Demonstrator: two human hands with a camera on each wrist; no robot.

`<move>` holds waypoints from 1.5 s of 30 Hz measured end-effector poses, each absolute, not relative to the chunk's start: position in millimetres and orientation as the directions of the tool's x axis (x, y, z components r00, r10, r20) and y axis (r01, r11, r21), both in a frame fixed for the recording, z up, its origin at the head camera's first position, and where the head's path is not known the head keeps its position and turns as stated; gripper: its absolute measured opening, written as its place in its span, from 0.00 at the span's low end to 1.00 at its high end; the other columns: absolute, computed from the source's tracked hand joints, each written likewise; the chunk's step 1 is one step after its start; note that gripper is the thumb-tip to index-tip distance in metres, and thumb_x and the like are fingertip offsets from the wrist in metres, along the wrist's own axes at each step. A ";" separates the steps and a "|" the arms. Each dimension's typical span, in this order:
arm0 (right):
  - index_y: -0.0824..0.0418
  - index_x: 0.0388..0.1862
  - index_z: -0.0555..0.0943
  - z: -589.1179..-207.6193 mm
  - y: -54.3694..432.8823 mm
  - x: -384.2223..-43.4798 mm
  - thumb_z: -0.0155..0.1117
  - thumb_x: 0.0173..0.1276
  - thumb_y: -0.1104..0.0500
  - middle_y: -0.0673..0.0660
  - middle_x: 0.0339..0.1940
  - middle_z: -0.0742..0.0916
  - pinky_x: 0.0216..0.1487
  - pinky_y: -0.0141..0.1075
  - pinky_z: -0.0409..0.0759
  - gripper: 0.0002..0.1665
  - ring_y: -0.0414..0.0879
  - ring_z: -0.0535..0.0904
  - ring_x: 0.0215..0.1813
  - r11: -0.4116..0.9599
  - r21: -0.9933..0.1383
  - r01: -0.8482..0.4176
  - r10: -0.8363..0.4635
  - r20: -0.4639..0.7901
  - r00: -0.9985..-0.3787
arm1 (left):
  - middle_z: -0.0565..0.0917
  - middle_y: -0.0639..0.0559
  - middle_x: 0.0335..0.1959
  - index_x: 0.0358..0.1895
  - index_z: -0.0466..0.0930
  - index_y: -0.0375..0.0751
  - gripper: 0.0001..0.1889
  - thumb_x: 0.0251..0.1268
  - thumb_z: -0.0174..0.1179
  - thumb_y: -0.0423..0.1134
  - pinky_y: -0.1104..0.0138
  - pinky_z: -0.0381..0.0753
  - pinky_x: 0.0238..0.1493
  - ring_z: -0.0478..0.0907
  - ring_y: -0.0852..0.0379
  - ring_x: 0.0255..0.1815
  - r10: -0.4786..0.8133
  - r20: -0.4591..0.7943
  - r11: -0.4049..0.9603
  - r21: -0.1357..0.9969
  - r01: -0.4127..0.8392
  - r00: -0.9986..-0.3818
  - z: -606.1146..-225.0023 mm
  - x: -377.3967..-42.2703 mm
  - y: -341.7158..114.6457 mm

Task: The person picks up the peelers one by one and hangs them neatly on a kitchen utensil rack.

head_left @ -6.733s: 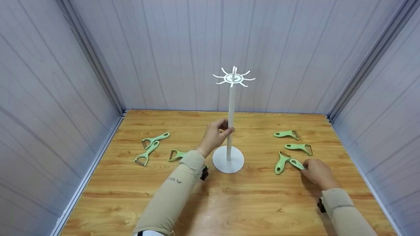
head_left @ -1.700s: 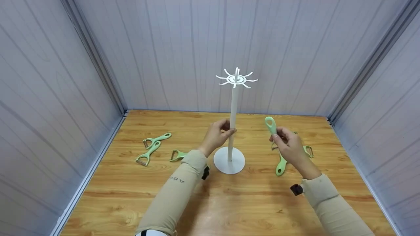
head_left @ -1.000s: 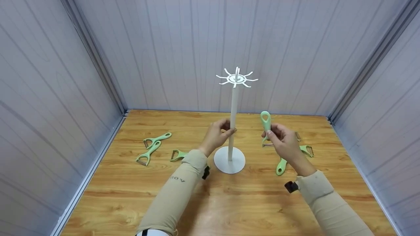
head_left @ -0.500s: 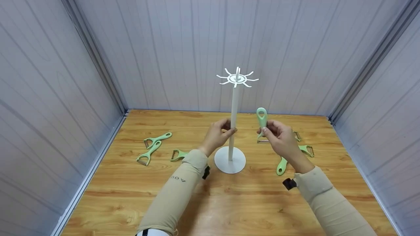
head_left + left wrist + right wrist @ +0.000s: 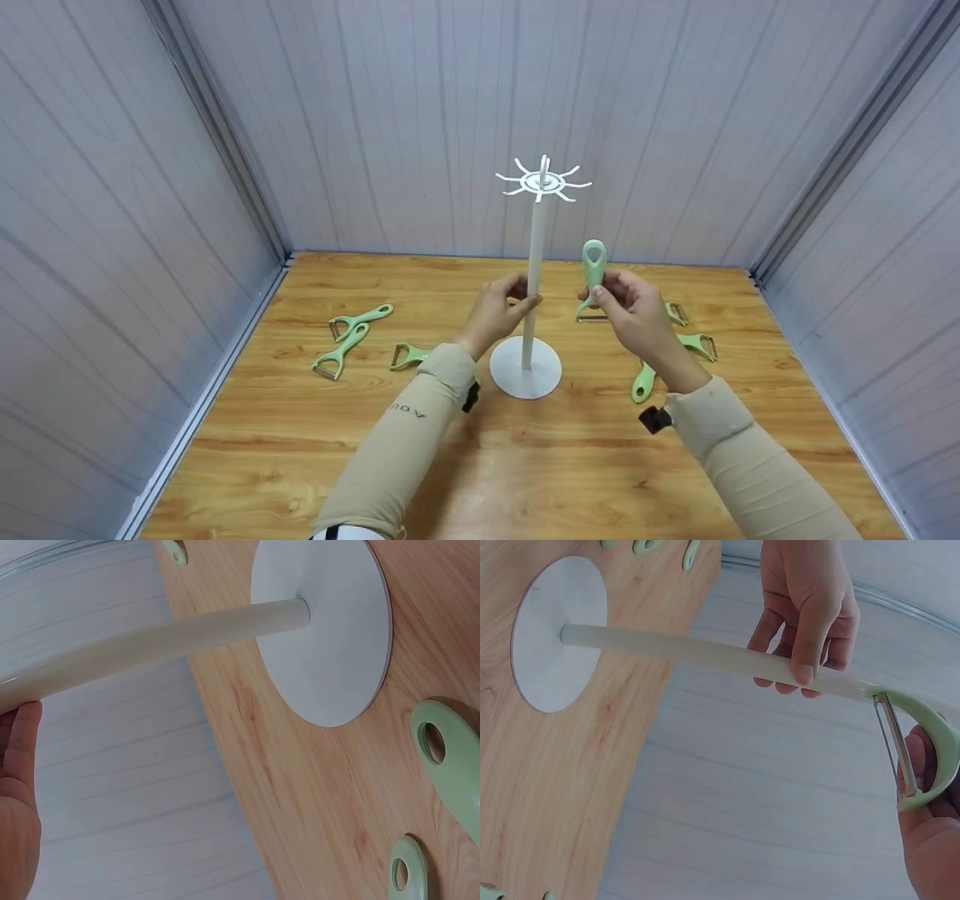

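Note:
A white stand with a slim pole (image 5: 535, 240) rises from a round base (image 5: 525, 384); a ring of curved hooks (image 5: 543, 182) tops it, bare of any hung item. My left hand (image 5: 491, 311) grips the pole around mid-height, fingers behind and thumb in front. To the right of the pole, my right hand (image 5: 637, 315) pinches a green Y-shaped peeler (image 5: 595, 271) above the table. Its looped handle end points up and its blade end hangs below. In the right wrist view, the peeler's metal blade (image 5: 897, 742) shows clearly beside the fingers.
Several more green peelers lie on the wooden table (image 5: 480, 480). To the left are crossed peelers (image 5: 347, 349) and another peeler (image 5: 407, 355), partly behind my left arm. To the right, a peeler (image 5: 643, 382) and others sit partly behind my right hand. Panelled walls enclose three sides.
My right hand has picked a peeler off the table on the right, raised it upright and carried it left toward the pole. The left hand keeps its grip on the pole.

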State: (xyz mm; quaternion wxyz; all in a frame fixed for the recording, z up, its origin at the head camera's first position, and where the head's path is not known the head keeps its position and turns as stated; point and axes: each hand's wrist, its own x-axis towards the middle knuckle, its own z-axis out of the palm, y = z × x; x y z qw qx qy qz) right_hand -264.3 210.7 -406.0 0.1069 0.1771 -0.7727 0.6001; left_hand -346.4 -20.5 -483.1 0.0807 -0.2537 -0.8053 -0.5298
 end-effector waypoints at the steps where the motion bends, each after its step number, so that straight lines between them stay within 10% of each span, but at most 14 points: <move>1: 0.76 0.60 0.82 -405.5 209.5 -263.8 0.57 0.83 0.71 0.65 0.45 0.92 0.55 0.32 0.90 0.13 0.40 0.90 0.48 0.213 -0.890 -0.403 -0.147 0.379 -0.914 | 0.91 0.41 0.45 0.55 0.86 0.32 0.10 0.78 0.68 0.34 0.60 0.92 0.49 0.89 0.48 0.47 0.321 0.398 0.311 0.813 0.493 -0.859 -483.1 -346.3 -20.5; 45: 0.77 0.57 0.81 -360.4 165.3 -264.6 0.57 0.81 0.73 0.71 0.45 0.92 0.53 0.33 0.90 0.12 0.41 0.91 0.46 0.106 -0.852 -0.512 -0.217 0.483 -0.848 | 0.92 0.40 0.47 0.58 0.84 0.31 0.12 0.78 0.66 0.32 0.58 0.91 0.55 0.90 0.46 0.50 0.337 0.393 0.284 0.824 0.490 -0.856 -482.3 -346.1 -20.5</move>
